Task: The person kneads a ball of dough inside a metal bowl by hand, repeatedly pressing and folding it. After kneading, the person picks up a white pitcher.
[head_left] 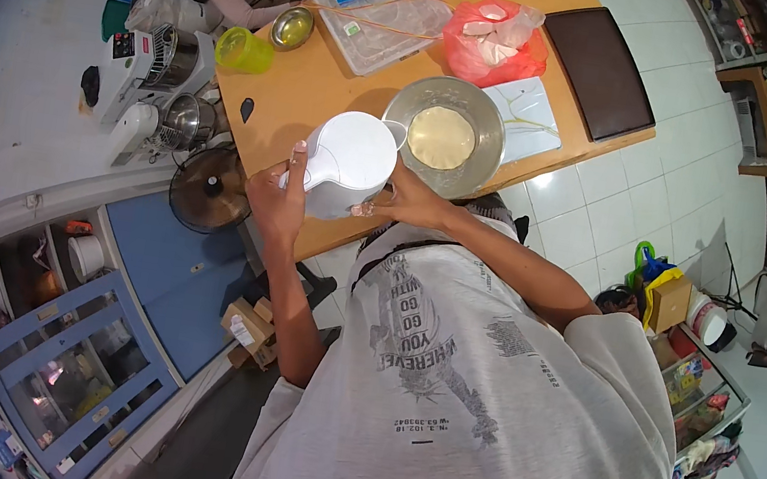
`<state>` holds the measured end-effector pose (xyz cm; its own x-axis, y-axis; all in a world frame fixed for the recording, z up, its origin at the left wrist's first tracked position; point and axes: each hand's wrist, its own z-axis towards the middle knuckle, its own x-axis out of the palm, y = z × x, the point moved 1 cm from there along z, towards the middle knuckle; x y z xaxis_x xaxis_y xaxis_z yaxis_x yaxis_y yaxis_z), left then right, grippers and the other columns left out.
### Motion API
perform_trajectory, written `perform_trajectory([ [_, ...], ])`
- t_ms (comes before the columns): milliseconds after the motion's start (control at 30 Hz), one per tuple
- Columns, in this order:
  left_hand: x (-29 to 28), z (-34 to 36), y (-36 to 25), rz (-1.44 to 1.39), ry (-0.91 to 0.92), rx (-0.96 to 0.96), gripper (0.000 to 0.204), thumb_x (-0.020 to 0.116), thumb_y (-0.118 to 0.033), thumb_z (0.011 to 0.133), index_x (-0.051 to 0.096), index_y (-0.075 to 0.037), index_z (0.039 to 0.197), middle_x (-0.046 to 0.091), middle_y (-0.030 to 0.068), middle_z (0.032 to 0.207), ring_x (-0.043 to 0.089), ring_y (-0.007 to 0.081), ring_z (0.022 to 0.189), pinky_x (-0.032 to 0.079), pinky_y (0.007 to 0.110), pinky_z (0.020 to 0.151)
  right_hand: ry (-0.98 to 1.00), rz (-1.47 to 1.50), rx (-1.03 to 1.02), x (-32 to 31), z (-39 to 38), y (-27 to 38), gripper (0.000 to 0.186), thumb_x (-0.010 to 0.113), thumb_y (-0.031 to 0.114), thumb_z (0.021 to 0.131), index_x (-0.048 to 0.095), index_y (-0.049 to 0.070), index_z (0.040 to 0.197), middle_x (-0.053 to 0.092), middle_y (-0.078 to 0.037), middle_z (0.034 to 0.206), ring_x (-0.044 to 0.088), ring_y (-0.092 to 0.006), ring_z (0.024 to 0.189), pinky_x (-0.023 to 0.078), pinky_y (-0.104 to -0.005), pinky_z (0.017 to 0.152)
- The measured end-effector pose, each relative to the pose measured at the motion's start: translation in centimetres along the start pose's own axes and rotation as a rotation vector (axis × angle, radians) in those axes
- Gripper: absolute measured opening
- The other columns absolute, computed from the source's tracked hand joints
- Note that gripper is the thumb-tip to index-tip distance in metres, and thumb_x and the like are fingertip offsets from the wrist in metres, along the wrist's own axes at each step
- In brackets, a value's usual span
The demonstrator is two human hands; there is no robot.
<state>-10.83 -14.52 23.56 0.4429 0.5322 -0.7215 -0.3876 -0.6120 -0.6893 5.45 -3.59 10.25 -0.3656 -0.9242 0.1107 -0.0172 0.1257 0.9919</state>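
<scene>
Just left of the metal bowl, over the table's near edge, I hold a white plastic jug [354, 150] with a round white top and a see-through lower body. My left hand [278, 202] is closed round its handle, thumb up. The fingers of my right hand [406, 199] press against the jug's right side, low down; flecks of something pale stick to the fingertips. A large metal bowl [490, 129] stands beside the jug, with a smooth, pale yellow round of dough [441, 137] in its bottom. What the jug contains is hidden from above.
Behind the bowl lie a red plastic bag [494, 43], a clear plastic box [374, 40], a dark brown tray [600, 72] and a white sheet [524, 120]. A yellow-green container [244, 50] and small metal bowl [292, 29] sit far left, near another person. A fan [211, 186] stands beside the table.
</scene>
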Motion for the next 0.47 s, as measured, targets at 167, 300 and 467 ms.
perform_trajectory([
  [167, -0.6, -0.3, 4.7, -0.168, 0.012, -0.001, 0.051, 0.069, -0.042, 0.104, 0.079, 0.007, 0.092, 0.066, 0.0082, 0.064, 0.060, 0.0147, 0.065, 0.048, 0.034, 0.063, 0.017, 0.031, -0.003, 1.5, 0.5, 0.2, 0.130, 0.098, 0.036, 0.074, 0.011, -0.002, 0.162, 0.029, -0.024, 0.164, 0.026, -0.0348, 0.158, 0.025, -0.0480, 0.131],
  [300, -0.4, -0.5, 9.2, -0.335, -0.003, -0.067, 0.046, 0.069, -0.037, 0.104, 0.079, 0.006, 0.089, 0.064, 0.0044, 0.065, 0.057, 0.0113, 0.061, 0.045, 0.031, 0.057, 0.045, 0.081, 0.027, 2.9, 1.6, 0.5, 0.129, 0.099, 0.034, 0.073, 0.012, -0.001, 0.162, 0.030, -0.022, 0.164, 0.027, -0.0332, 0.158, 0.026, -0.0481, 0.131],
  [467, 1.2, -0.1, 15.4, -0.571, -0.084, -0.145, 0.042, 0.072, -0.037, 0.102, 0.079, 0.001, 0.087, 0.064, 0.0029, 0.067, 0.055, 0.0092, 0.060, 0.047, 0.031, 0.053, 0.055, 0.020, 0.005, 5.5, 3.8, -3.7, 0.131, 0.097, 0.035, 0.075, 0.009, 0.003, 0.166, 0.026, -0.020, 0.169, 0.026, -0.0357, 0.159, 0.025, -0.0510, 0.131],
])
